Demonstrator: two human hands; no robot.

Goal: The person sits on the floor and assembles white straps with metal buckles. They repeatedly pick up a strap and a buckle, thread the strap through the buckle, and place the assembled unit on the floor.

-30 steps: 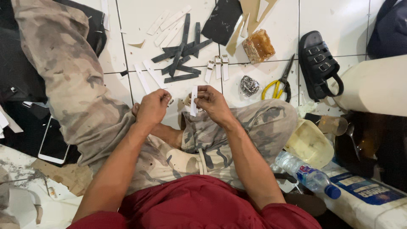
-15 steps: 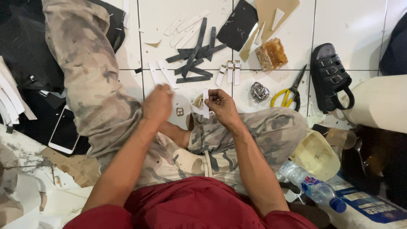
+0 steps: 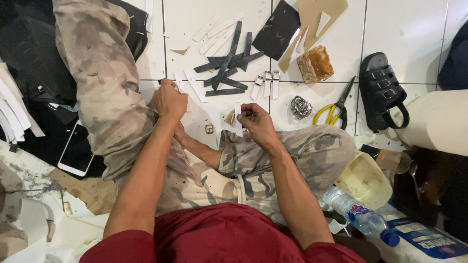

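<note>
Nearest me are the red shirt and camouflage trousers of the cross-legged sitter on the tiled floor. From there my right hand reaches forward, its fingers pinched shut on a short white strip, held upright so its long axis runs away from me, just above the right knee. My left hand sits a little farther out and well to the left of that strip, fingers curled closed; I read a pale strip end at its far edge, but I cannot tell for sure what it grips. So the right hand has the strip, the left lies across a gap from it. Between them, on the floor, a small metal buckle. Beyond lie three white buckled straps, a pile of dark strips, yellow-handled scissors and a black sandal.
</note>
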